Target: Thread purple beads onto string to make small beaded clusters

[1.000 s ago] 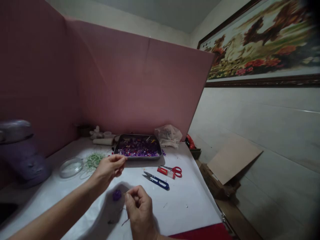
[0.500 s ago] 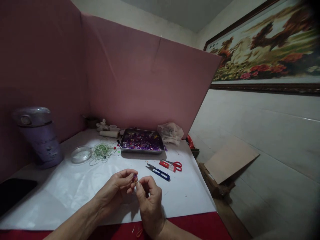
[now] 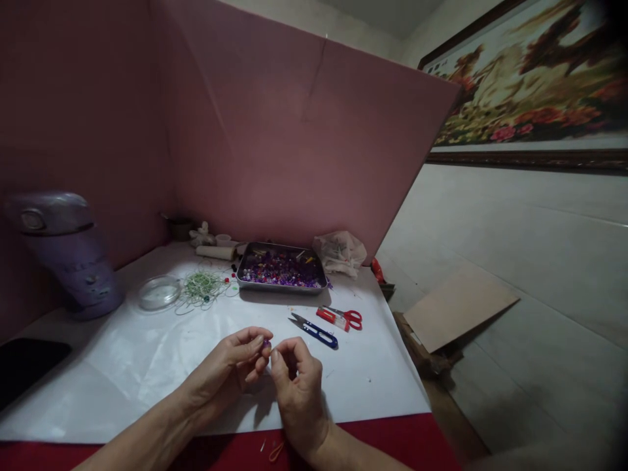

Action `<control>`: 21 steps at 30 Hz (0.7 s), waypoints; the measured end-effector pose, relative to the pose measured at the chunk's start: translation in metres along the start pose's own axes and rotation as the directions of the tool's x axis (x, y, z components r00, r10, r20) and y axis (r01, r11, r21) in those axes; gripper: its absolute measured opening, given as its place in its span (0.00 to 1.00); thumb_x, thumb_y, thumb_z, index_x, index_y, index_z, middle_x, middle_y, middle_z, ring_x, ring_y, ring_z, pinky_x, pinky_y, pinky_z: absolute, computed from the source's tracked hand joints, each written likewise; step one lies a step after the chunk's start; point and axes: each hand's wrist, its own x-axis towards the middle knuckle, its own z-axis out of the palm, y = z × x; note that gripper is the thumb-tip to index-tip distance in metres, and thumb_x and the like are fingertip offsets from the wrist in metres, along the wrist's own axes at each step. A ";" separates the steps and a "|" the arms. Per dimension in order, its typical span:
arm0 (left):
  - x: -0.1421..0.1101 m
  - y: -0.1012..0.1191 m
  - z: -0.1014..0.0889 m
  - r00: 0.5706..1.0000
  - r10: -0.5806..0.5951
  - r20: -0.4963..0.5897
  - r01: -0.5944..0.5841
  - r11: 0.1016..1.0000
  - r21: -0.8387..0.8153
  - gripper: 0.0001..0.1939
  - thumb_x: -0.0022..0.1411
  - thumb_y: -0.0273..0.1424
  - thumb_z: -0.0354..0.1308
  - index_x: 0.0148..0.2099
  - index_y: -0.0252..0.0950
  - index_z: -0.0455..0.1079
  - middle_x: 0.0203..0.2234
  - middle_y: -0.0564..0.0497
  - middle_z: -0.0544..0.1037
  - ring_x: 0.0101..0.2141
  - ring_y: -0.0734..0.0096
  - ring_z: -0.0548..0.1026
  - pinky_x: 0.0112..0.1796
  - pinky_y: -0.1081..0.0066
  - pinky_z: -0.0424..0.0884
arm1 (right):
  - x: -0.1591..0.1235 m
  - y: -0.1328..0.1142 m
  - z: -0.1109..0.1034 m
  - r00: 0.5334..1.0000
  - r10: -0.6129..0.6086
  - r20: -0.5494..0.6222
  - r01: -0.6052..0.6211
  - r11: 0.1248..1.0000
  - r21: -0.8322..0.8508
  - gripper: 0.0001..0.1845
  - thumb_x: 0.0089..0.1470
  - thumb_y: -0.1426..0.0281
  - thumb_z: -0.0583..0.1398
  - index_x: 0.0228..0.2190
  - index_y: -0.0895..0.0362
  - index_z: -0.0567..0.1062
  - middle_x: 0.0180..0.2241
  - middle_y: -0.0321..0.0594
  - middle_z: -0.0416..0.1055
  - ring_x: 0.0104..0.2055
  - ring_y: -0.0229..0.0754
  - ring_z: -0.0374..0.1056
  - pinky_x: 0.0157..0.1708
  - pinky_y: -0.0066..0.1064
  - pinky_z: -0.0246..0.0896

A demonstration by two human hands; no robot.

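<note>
Near the front of the white-covered table, my left hand (image 3: pixel 234 360) pinches a small purple bead (image 3: pixel 266 343) between thumb and fingertips. Close beside it, my right hand (image 3: pixel 298 386) is closed, thumb against forefinger. Whatever lies in that pinch is too small to make out. The fingertips of both hands nearly meet at the bead. Below my right hand, a yellow-orange cord loop (image 3: pixel 276 451) shows against the red cloth (image 3: pixel 377 445), with a thin pale sliver beside it. Thread snips (image 3: pixel 314 330) with a blue handle lie beyond my right hand.
Behind the hands stands a metal tray (image 3: pixel 282 288) of mostly purple beads. Red-handled scissors (image 3: pixel 354 318) lie by a small red-and-clear case (image 3: pixel 333 319). Leftward are tangled green thread (image 3: pixel 202 290), a clear round dish (image 3: pixel 158 292), a purple tumbler (image 3: pixel 81 275) and a black flat object (image 3: pixel 32 366).
The view has tilted and shifted slightly, so the table items sit a little higher in the picture. Both hands keep nearly the same pose; the yellowish strand between the fingertips shows less now.
</note>
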 end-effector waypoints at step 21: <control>0.002 -0.002 -0.002 0.997 0.026 0.075 -0.029 0.999 0.036 0.05 0.57 0.29 0.61 0.34 0.31 0.71 0.21 0.54 0.70 0.17 0.84 0.60 0.17 0.80 0.53 | 0.001 0.002 0.000 1.000 0.020 -0.018 -0.021 1.000 -0.022 0.08 0.55 0.68 0.54 0.25 0.57 0.66 0.20 0.37 0.71 0.22 0.37 0.67 0.22 0.25 0.60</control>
